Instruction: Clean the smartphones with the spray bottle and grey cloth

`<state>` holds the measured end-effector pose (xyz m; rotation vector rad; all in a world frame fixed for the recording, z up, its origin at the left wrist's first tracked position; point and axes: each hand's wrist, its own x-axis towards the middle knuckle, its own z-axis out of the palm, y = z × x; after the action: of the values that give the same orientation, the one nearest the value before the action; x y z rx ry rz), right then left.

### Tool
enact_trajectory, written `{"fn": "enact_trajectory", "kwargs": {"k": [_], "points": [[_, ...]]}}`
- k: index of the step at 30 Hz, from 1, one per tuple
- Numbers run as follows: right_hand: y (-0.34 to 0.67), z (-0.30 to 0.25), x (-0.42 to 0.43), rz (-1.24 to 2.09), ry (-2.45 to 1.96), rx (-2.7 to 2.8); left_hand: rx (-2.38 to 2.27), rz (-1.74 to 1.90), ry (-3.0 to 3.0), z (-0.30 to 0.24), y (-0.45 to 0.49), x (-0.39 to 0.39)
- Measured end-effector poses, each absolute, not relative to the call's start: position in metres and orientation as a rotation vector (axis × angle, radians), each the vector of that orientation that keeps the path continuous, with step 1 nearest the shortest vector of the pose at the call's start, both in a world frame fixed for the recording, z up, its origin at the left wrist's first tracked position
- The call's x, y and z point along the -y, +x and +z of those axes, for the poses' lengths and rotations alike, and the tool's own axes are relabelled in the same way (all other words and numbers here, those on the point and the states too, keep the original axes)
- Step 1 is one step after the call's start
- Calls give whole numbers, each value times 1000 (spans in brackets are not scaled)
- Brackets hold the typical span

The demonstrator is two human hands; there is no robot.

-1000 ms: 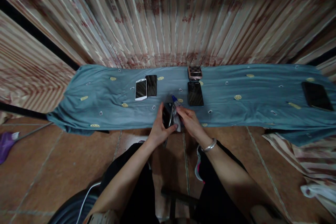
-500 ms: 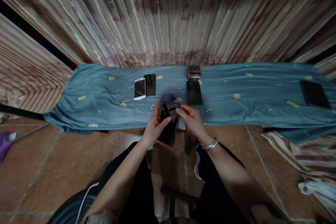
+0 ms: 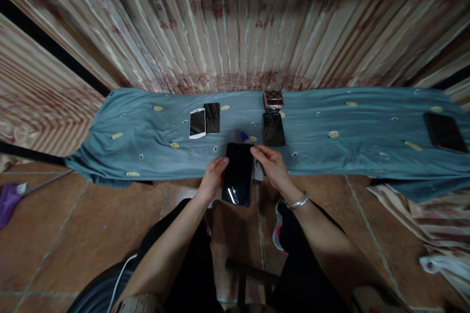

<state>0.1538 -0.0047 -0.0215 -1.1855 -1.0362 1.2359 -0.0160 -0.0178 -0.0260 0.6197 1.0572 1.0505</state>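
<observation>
The large black smartphone (image 3: 238,174) is held up at the near edge of the worktop (image 3: 363,151), nearer the person than the checkered box (image 3: 273,100) and to its left. The left hand (image 3: 213,178) grips its left edge, thumb on top; the right hand (image 3: 270,165) pinches its upper right corner. Nearer than the box and left of it, a white wipe (image 3: 259,172) shows beside the held phone, and a blue cap (image 3: 245,136) sticks out past its top; I cannot tell how either is held. A second black phone (image 3: 274,129) lies just on the near side of the box. Well left of the box, a white phone (image 3: 197,123) lies beside a slim dark phone (image 3: 212,118). Far right of it lies a black flat case (image 3: 445,132).
</observation>
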Motion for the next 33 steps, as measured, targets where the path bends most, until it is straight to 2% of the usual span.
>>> {"fn": "enact_trajectory", "kwargs": {"k": [13,33], "points": [[162,-24,1,1099,-1207,1182,-1147,1138,749,-25,-21,20],[154,-18,7,1344,-1112,932,-1072,1088,606,-21,-19,23]]}}
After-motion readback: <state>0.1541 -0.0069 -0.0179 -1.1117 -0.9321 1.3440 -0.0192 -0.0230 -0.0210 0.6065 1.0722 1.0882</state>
